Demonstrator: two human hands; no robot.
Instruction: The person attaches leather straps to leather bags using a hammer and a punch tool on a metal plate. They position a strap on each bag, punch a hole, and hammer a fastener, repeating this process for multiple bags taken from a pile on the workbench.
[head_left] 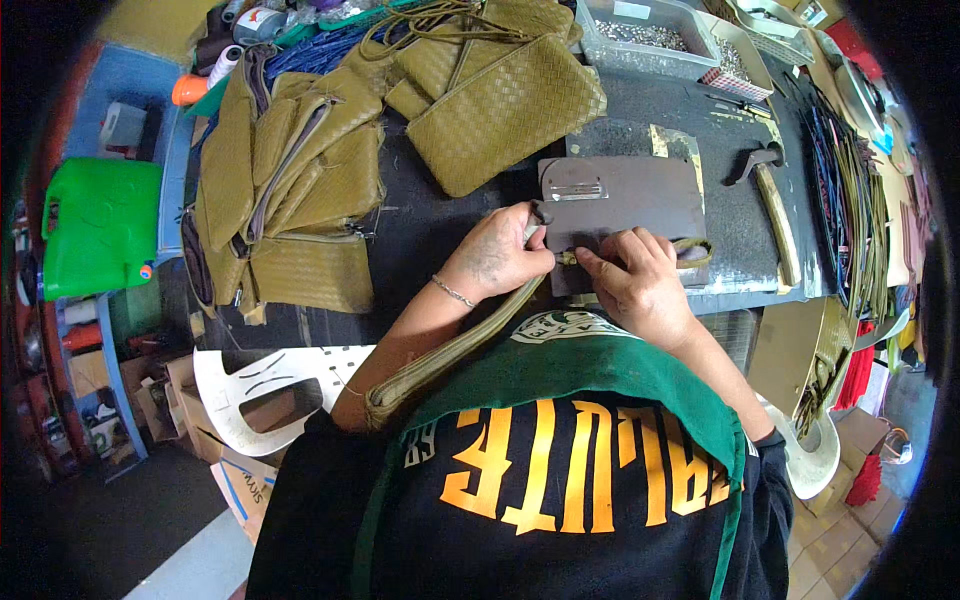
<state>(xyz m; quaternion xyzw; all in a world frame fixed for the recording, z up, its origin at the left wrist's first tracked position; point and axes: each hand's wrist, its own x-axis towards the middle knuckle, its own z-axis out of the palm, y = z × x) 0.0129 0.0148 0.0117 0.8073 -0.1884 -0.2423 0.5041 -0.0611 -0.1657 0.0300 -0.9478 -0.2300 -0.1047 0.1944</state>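
Note:
My left hand (497,255) is closed, thumb and fingers pinched around an olive strap (490,318). From there the strap's long part runs back over my left forearm to a folded end near the elbow. My right hand (640,275) is also closed, its fingertips pinching a small olive part of the strap just right of the left hand. A short olive loop sticks out past its knuckles. Both hands are at the near edge of a dark brown flat panel (640,195), which has a small clear or metallic piece on top. My fingers hide the exact pinch points.
Olive woven pouches with zippers (310,180) are piled left; more pouches (500,120) lie ahead. A hammer (772,205) rests right of the panel, with bundled cords (840,200) beyond. A clear bin of small metal parts (645,38) stands at the back. White plastic chair (240,400) arms flank me.

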